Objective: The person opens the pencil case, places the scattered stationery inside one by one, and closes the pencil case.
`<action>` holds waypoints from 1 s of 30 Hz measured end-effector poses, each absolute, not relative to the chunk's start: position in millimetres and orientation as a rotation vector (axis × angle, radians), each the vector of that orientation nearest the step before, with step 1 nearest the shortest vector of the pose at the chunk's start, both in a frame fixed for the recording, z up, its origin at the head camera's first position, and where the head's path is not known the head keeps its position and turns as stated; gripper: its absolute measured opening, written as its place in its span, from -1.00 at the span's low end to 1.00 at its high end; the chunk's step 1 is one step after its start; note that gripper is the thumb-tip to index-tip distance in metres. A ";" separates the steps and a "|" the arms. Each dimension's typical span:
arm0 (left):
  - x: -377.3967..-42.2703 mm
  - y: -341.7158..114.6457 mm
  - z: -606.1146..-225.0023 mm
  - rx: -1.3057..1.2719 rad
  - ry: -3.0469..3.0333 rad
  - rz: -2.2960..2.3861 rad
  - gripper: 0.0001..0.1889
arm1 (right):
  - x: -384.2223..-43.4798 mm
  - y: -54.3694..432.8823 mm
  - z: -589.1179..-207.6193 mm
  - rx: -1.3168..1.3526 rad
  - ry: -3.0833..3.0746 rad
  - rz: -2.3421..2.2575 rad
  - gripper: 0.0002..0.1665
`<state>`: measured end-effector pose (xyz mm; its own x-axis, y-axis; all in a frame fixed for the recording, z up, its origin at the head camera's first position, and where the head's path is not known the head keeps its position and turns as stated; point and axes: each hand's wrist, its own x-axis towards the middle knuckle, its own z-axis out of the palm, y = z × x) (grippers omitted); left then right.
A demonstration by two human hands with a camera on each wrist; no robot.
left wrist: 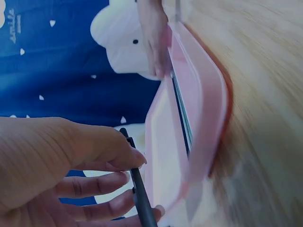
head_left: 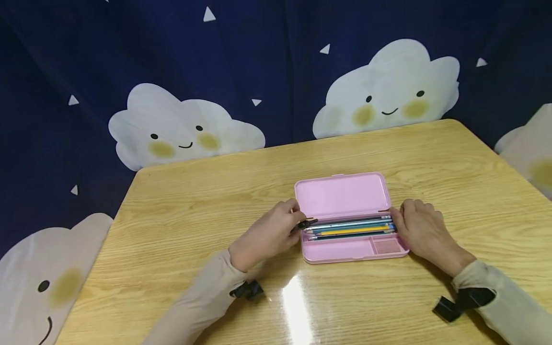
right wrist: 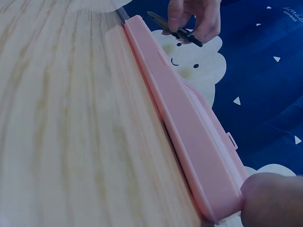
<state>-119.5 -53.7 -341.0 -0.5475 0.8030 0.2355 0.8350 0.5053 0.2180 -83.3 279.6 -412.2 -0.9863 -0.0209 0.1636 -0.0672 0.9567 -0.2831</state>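
Note:
An open pink pencil case point(head_left: 353, 250) lies on the table, its lid point(head_left: 342, 195) folded back. Several pencils point(head_left: 353, 231) lie lengthwise in its long compartment, yellow, teal and dark ones among them. At the left end, my left hand point(head_left: 276, 230) pinches a slim black tool with a pointed end point(right wrist: 173, 29) between thumb and fingers, raised over the case's edge. I cannot tell its exact kind. My right hand point(head_left: 424, 230) grips the case's right end, with the thumb point(right wrist: 265, 198) against the rim; its other fingers are partly hidden.
The wooden table point(head_left: 207, 206) reaches back to a dark blue curtain point(head_left: 276, 57) printed with smiling clouds. A small divided section point(head_left: 386, 246) sits in the case's near right corner. Black straps point(head_left: 463, 302) circle both wrists.

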 end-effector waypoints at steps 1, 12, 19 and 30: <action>-118.6 -50.2 -339.8 -1.449 -2.635 -0.443 -0.84 | -83.2 279.5 -412.0 0.065 -2.948 0.436 -0.59; -104.6 -5.2 -338.3 -1.582 -2.657 -0.193 -0.95 | -82.9 279.5 -412.0 0.064 -2.955 0.443 -0.60; -98.2 18.9 -349.1 -1.634 -2.659 -0.063 -0.91 | -83.1 279.4 -411.2 0.047 -2.979 0.449 -0.58; -91.4 25.5 -356.6 -1.625 -2.638 0.109 -0.88 | -83.4 279.5 -411.0 0.064 -2.958 0.443 -0.59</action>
<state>-91.4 25.5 -356.6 -0.4499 0.8931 -0.0013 0.8901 0.4483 -0.0818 -83.4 279.5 -411.0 -0.9878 -0.0197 0.1543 -0.0641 0.9554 -0.2881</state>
